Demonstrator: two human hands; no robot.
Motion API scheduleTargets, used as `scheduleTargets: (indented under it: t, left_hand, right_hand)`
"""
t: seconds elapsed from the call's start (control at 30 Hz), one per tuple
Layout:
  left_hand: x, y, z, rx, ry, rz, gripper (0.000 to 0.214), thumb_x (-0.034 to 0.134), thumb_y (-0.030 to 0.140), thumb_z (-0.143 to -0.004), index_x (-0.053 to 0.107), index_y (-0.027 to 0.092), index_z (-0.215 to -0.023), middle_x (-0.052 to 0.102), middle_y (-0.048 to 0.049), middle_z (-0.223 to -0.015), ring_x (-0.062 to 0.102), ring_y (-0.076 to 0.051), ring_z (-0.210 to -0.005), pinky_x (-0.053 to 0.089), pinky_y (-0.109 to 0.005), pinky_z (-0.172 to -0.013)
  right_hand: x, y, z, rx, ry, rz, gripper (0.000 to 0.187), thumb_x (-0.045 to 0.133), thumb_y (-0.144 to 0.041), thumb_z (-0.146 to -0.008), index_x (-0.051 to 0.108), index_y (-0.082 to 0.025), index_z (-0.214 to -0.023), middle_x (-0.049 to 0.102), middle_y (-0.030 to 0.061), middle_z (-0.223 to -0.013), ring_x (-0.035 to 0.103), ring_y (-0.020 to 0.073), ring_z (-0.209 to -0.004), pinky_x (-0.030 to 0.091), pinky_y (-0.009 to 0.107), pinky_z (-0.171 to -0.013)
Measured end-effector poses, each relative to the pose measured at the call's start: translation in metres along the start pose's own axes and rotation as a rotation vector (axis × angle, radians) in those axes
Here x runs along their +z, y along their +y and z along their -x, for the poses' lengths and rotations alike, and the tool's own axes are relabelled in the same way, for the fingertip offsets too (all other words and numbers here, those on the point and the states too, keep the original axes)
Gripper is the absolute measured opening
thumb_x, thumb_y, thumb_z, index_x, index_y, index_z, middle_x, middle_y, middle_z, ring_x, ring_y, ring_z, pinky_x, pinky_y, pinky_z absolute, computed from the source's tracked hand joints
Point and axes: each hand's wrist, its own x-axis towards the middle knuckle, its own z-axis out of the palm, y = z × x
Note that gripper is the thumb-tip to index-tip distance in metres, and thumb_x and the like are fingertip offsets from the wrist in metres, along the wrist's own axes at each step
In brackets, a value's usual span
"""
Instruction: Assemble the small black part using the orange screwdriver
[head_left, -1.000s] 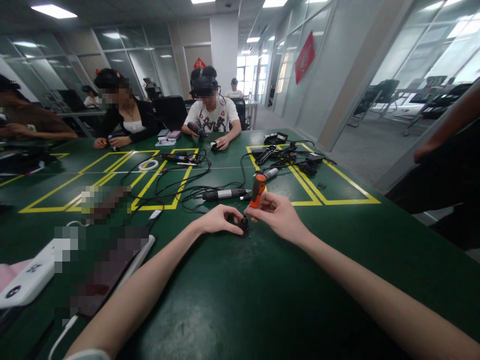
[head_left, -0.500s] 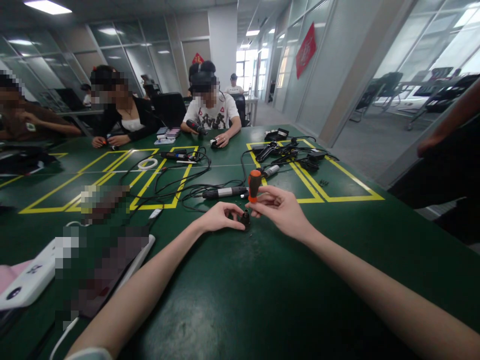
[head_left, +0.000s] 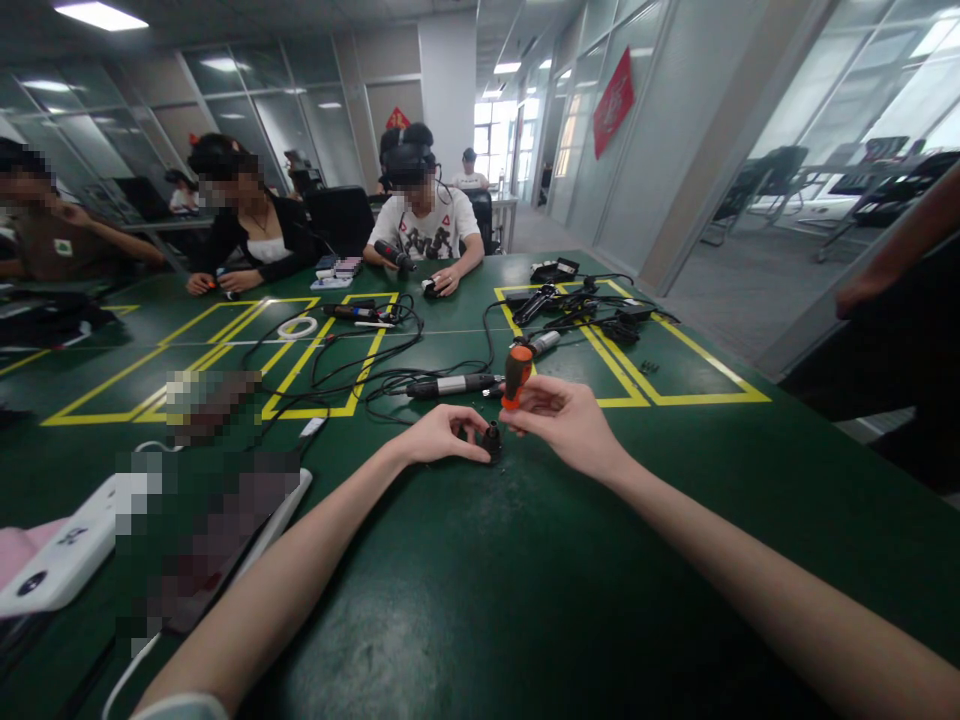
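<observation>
My left hand (head_left: 448,436) pinches a small black cylindrical part (head_left: 492,440) that stands upright on the green table (head_left: 480,570). Its top shows a narrower round end. Just to the right, my right hand (head_left: 564,420) grips a screwdriver with an orange and dark grey handle (head_left: 517,378), held with the handle up and leaning slightly. The screwdriver's shaft and tip are hidden or too small to make out, so I cannot tell whether it touches the black part. Tiny specks lie on the table by the part.
Beyond my hands lies a black and silver electric screwdriver (head_left: 450,386) with looping cables. Yellow tape (head_left: 709,397) marks rectangles, with black tools and cables (head_left: 574,310) inside. A white power bank-like case (head_left: 67,545) lies at left. Across the table a person (head_left: 424,225) holds a power tool.
The screwdriver's handle has tipped and shifted slightly to the right and down in my right hand. My left hand stays on the black part.
</observation>
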Motion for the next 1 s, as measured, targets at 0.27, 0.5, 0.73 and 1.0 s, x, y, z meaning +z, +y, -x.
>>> scheduleTargets:
  t: [0.27, 0.5, 0.73, 1.0]
  left_hand:
    - [0.0007, -0.0026, -0.0011, 0.005, -0.010, 0.011, 0.041, 0.092, 0.033, -0.059, 0.073, 0.012, -0.089, 0.066, 0.0019, -0.070, 0.056, -0.011, -0.066, 0.038, -0.024, -0.063]
    - [0.0003, -0.0037, -0.0024, 0.009, -0.008, 0.013, 0.042, 0.093, 0.034, -0.058, 0.074, 0.013, -0.088, 0.066, 0.0029, -0.069, 0.055, -0.010, -0.064, 0.037, -0.024, -0.063]
    - [0.0003, -0.0062, -0.0025, 0.012, -0.003, 0.022, 0.046, 0.095, 0.037, -0.056, 0.075, 0.013, -0.089, 0.068, 0.0018, -0.071, 0.056, -0.011, -0.065, 0.038, -0.024, -0.063]
    - [0.0004, -0.0068, -0.0026, 0.007, 0.000, 0.026, 0.047, 0.095, 0.038, -0.057, 0.074, 0.013, -0.090, 0.068, 0.0017, -0.072, 0.056, -0.011, -0.066, 0.038, -0.024, -0.063]
  right_hand:
    - [0.0032, -0.0003, 0.0019, 0.015, -0.019, -0.020, 0.042, 0.086, -0.050, -0.072, 0.070, -0.018, -0.094, 0.074, 0.0045, -0.078, 0.071, 0.0182, -0.064, 0.062, 0.035, -0.063]
    - [0.0017, -0.0008, 0.0001, 0.008, 0.026, 0.003, 0.038, 0.091, -0.048, -0.065, 0.071, -0.017, -0.074, 0.070, 0.0013, -0.070, 0.060, 0.0132, -0.056, 0.058, 0.030, -0.053]
    - [0.0016, -0.0007, 0.0001, -0.002, 0.035, -0.015, 0.040, 0.090, -0.041, -0.066, 0.074, -0.017, -0.095, 0.075, 0.0039, -0.079, 0.068, 0.0171, -0.064, 0.061, 0.031, -0.056]
    - [0.0015, -0.0016, 0.0038, -0.063, 0.006, 0.070, 0.036, 0.078, -0.038, -0.082, 0.070, -0.017, -0.110, 0.074, 0.0040, -0.083, 0.069, 0.0158, -0.064, 0.064, 0.031, -0.059]
